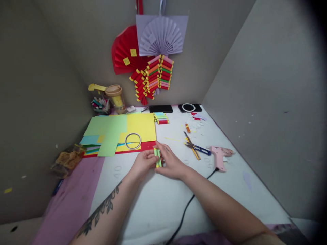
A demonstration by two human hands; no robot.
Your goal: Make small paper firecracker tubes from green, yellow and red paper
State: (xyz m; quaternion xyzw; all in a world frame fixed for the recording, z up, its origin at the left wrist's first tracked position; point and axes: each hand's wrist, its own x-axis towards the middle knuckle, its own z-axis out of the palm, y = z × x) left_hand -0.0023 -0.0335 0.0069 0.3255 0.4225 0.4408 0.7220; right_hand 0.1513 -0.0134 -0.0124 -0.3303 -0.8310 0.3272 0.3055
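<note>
Fingers of left hand (145,162) and right hand (171,163) grasped a green paper roll (157,158); pink glue gun (218,158) lay to their right.

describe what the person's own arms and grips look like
The left forearm is bare, with a dark, leafy tattoo along it. The right forearm is bare, with no tattoo visible. No sleeves show. The left grip and right grip are ungloved hands.
</note>
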